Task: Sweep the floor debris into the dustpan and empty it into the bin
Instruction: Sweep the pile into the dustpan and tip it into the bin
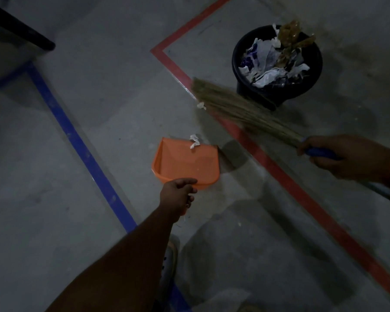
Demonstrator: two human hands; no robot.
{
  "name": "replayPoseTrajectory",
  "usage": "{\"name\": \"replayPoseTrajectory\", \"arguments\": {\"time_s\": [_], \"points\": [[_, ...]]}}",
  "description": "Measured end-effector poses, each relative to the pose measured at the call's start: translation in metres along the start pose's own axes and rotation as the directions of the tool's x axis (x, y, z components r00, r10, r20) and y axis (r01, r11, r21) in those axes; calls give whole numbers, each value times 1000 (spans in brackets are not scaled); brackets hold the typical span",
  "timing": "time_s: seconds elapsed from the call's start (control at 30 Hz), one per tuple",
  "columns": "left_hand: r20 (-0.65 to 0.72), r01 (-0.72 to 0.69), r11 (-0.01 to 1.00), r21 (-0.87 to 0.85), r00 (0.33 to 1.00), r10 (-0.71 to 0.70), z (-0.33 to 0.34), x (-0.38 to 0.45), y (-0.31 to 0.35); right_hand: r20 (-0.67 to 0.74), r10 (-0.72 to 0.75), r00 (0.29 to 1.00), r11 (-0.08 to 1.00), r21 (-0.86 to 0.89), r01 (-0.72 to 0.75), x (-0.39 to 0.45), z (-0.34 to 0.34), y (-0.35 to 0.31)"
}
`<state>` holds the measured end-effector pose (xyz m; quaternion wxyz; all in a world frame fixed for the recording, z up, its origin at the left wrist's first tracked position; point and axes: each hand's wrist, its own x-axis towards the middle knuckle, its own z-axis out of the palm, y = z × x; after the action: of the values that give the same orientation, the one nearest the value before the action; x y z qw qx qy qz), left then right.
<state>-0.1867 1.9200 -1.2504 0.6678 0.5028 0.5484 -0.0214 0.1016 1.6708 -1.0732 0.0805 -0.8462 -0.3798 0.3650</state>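
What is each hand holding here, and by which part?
Left hand grips the orange dustpan by its handle at the near end. Right hand grips the broom by its blue handle.

dim grey floor, red tape, blue tape.

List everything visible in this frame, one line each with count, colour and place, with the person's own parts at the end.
dustpan: 1, orange, on the floor, centre
paper scraps: 2, white, one at the dustpan's front edge, one by the broom tip
broom: 1, straw bristles, blue handle, slanting from the right to the red tape
bin: 1, black, upper right, full of paper and wrappers
tape lines: 2, one red, one blue, on the grey floor
dark bar: 1, black, top left
shoe: 1, pale, bottom centre
left hand: grips the dustpan's handle
right hand: grips the broom handle
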Motion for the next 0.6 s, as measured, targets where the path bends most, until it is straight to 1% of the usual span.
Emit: {"name": "replayPoseTrajectory", "arguments": {"time_s": [0.13,0.23,0.3,0.47,0.6], "points": [[2,-12,1000,13,1000,12,-5,7,2,5,23,1000,1000,-4,-23,46,-7,0],[4,-15,1000,13,1000,15,-8,12,6,48,25,999,998,-52,-23,67,-8,-1],[3,-18,1000,15,1000,18,-9,15,9,71,18,997,996,-87,-12,67,-7,-3],[-1,-28,998,54,1000,28,-14,24,17,103,-3,995,997,-75,11,51,3,-3],[13,-52,997,57,999,52,-14,29,24,181,-77,981,985,-137,103,38,13,2]]}}
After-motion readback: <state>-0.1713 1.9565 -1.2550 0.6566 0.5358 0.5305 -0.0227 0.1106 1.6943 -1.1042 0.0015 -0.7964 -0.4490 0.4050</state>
